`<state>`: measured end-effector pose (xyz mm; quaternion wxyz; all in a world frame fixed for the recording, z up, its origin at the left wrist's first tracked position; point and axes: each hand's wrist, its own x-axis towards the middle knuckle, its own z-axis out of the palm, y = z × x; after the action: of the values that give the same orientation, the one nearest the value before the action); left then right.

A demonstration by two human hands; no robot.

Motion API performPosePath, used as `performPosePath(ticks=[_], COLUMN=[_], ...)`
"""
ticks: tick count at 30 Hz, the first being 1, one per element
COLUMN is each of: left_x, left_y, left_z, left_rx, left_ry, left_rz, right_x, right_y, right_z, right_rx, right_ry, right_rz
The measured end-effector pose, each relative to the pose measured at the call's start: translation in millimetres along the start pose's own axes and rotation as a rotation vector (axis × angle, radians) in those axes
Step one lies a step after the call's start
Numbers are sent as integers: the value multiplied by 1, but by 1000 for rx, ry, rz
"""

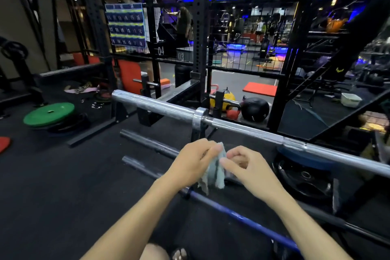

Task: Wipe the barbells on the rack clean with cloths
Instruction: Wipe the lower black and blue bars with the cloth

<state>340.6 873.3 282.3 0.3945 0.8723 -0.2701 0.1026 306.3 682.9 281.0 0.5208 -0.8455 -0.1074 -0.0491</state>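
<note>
Black perforated steel rack (199, 27): upright posts and wire mesh panels across the far side, with a cradle below carrying the bar.

Black rubber gym floor (52, 186): dark matting under everything in view.

Long silver steel barbell (242, 127): lies across the rack, running from upper left to right edge, sleeve end at left, collar near the middle. It sits beyond and above both hands, near them but not touched.

Two dark steel bars (147, 143): lie on the floor below the silver barbell, roughly parallel to it, passing behind the hands.

Blue-coated bar (242, 215): lower still, running under the forearms toward bottom right.

Flat round green weight plate (49, 113): on the floor at left, stacked on darker plates.

Black weight plate (304, 177): flat on the floor at right, under the silver barbell.

Black medicine ball (255, 108), yellow ball (229, 97) and red kettlebell (232, 113): grouped on the floor beyond the barbell.

Orange floor mat (259, 88): farther back, right of centre.

Left hand (193, 161): fingers curled, gripping the cloth's upper left side.

Right hand (245, 163): thumb and fingertips pinching the cloth's right edge.

Crumpled pale blue-grey cloth (215, 170): held between the two hands, hanging down from them, in front of and below the silver barbell, clear of it.
</note>
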Motion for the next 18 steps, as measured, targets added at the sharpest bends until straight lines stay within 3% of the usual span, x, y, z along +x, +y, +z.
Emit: performPosePath(ticks=[4,10,18], left_x=[8,25,40], left_y=[-30,-69,-90], left_z=[-8,-21,-35], left_rx=[-258,-460,-568], left_ry=[-120,-409,-448], left_rz=[-27,-73,-90], right_x=[25,55,52], right_y=[12,27,19], right_z=[13,22,47], right_rx=[64,131,169], right_ry=[-46,-19,148], right_rz=[23,119,82])
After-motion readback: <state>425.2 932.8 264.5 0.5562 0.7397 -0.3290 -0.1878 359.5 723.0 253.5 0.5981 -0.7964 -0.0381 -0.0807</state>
